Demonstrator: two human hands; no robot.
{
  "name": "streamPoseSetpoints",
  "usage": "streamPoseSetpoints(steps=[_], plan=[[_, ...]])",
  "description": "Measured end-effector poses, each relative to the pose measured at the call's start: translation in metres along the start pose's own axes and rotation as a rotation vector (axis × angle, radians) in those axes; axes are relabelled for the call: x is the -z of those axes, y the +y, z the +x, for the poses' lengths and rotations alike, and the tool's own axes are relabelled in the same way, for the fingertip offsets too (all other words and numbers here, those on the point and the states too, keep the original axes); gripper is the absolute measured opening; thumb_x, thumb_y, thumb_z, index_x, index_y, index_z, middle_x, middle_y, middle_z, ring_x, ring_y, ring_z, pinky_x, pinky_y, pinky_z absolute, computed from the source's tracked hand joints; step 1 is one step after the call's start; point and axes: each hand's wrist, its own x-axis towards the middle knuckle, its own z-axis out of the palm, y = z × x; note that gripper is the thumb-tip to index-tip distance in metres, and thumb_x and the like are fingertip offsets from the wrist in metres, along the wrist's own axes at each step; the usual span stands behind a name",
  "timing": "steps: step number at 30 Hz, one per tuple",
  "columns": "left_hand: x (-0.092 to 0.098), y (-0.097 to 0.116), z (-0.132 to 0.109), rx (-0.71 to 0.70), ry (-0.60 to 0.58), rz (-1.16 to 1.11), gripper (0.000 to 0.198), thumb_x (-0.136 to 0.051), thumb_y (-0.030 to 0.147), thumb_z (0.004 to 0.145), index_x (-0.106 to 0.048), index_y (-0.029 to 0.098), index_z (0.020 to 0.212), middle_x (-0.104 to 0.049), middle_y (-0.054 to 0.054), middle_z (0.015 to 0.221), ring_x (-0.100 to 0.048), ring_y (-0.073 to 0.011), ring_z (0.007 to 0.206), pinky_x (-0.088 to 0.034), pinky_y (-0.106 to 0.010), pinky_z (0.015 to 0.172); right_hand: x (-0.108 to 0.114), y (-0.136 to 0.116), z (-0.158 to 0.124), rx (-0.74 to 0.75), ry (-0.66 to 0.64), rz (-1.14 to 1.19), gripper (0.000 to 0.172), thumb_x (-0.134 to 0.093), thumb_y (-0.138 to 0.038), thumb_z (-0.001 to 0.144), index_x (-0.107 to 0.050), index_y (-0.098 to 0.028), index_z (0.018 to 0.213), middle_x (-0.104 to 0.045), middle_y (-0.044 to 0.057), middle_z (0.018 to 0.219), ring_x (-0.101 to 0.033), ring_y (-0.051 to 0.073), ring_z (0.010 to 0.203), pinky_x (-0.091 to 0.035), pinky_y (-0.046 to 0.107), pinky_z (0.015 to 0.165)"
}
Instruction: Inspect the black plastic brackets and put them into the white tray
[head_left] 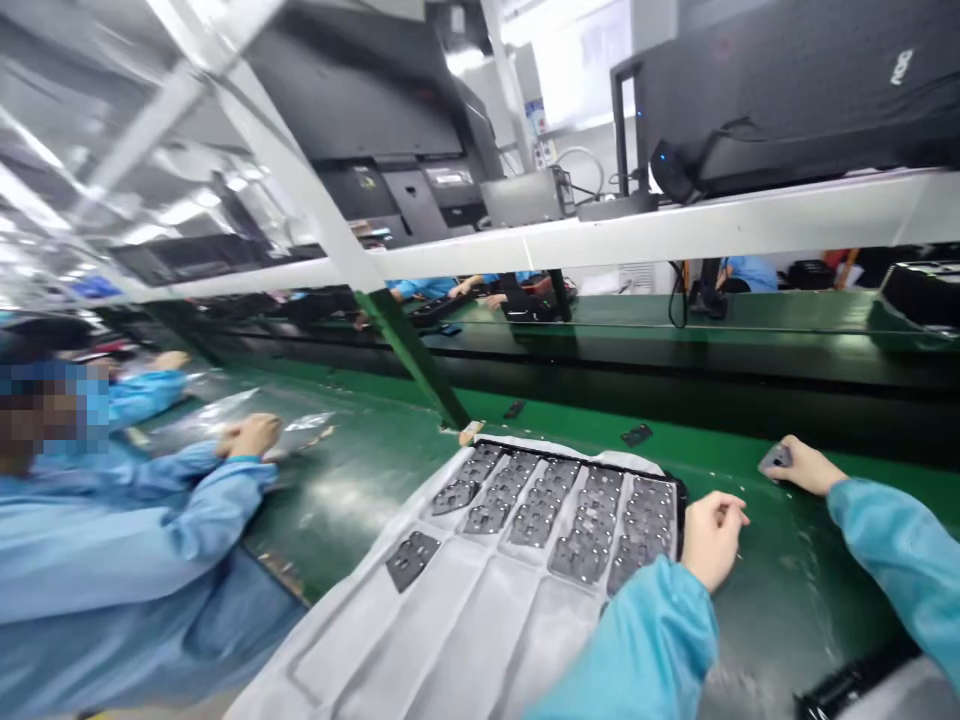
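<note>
My right hand (808, 466) pinches a small grey flat part (775, 458) above the green bench at the right. Near the tray's right edge is my left hand (711, 538), its fingers curled together; whether anything sits between them I cannot make out. Beside it lies a pale, soft-looking tray (465, 610) with long compartments. Rows of dark flat parts with shiny spots (541, 500) fill its far end. One separate dark part (412, 560) rests in the left compartment, nearer to me. My left sleeve covers the tray's lower right portion.
Two dark pieces (637, 434) lie on the green bench (795, 580) beyond the tray. A green-and-white post (412, 350) rises behind it, under a shelf with monitors (795, 100). Co-workers in blue sleeves (150, 540) sit at the left. A black object (855, 680) is at lower right.
</note>
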Motion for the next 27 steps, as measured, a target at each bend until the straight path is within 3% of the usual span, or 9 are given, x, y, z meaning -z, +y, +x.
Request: streamPoseSetpoints(steps=[4,6,9,11,13,17,27], plan=[[0.004,0.003,0.002,-0.053,0.216,-0.053,0.031,-0.057,0.032,0.084,-0.057,0.015,0.110,-0.063,-0.010,0.104,-0.058,-0.0081,0.068,-0.045,-0.018,0.056,0.004,-0.034,-0.031,-0.016,-0.090,0.240,0.037,-0.056,-0.053,0.078,-0.057,-0.017,0.085,-0.056,0.001,0.051,-0.052,0.016,0.046,-0.040,0.029,0.048],[0.005,0.007,0.002,-0.039,0.165,-0.151,0.045,-0.060,0.037,0.082,-0.048,0.017,0.121,-0.059,-0.011,0.111,-0.060,-0.0088,0.069,-0.047,-0.018,0.053,-0.003,-0.057,-0.059,-0.015,-0.204,0.417,0.042,-0.054,-0.054,0.082,-0.056,-0.016,0.098,-0.057,0.000,0.052,-0.053,0.015,0.045,-0.042,0.027,0.047],[0.006,0.007,0.000,0.022,0.017,-0.247,0.048,-0.055,0.047,0.084,-0.044,0.015,0.119,-0.063,-0.005,0.083,-0.056,-0.0084,0.049,-0.043,-0.018,0.040,-0.024,-0.082,-0.096,0.021,-0.295,0.635,0.040,-0.058,-0.049,0.084,-0.050,-0.017,0.105,-0.054,-0.004,0.050,-0.053,0.013,0.043,-0.043,0.025,0.047],[0.007,0.003,0.000,0.034,-0.009,-0.231,0.042,-0.053,0.050,0.085,-0.048,0.014,0.107,-0.056,0.003,0.059,-0.052,-0.0085,0.040,-0.042,-0.018,0.037,-0.039,-0.087,-0.110,0.009,-0.264,0.761,0.037,-0.058,-0.045,0.084,-0.048,-0.017,0.107,-0.053,-0.006,0.049,-0.052,0.012,0.041,-0.043,0.024,0.044],[0.009,-0.001,0.001,0.032,0.015,-0.207,0.037,-0.054,0.050,0.084,-0.049,0.015,0.098,-0.053,0.006,0.052,-0.053,-0.0094,0.039,-0.043,-0.018,0.038,-0.051,-0.085,-0.116,-0.026,-0.229,0.900,0.035,-0.058,-0.042,0.085,-0.047,-0.018,0.108,-0.056,-0.006,0.054,-0.054,0.012,0.041,-0.044,0.024,0.043],[0.010,-0.005,0.000,0.006,0.069,-0.129,0.031,-0.053,0.047,0.086,-0.049,0.017,0.092,-0.055,0.006,0.053,-0.056,-0.0091,0.041,-0.044,-0.017,0.040,-0.062,-0.079,-0.119,-0.075,-0.104,1.015,0.028,-0.057,-0.041,0.085,-0.049,-0.018,0.100,-0.055,-0.005,0.058,-0.056,0.012,0.043,-0.044,0.021,0.038],[0.003,-0.002,-0.009,-0.062,0.089,0.039,0.022,-0.050,0.040,0.090,-0.049,0.018,0.090,-0.057,0.005,0.054,-0.057,-0.0090,0.045,-0.045,-0.017,0.047,-0.066,-0.083,-0.123,-0.138,0.100,0.903,0.030,-0.054,-0.049,0.087,-0.049,-0.019,0.085,-0.051,-0.007,0.053,-0.048,0.007,0.032,-0.038,0.017,0.030]])
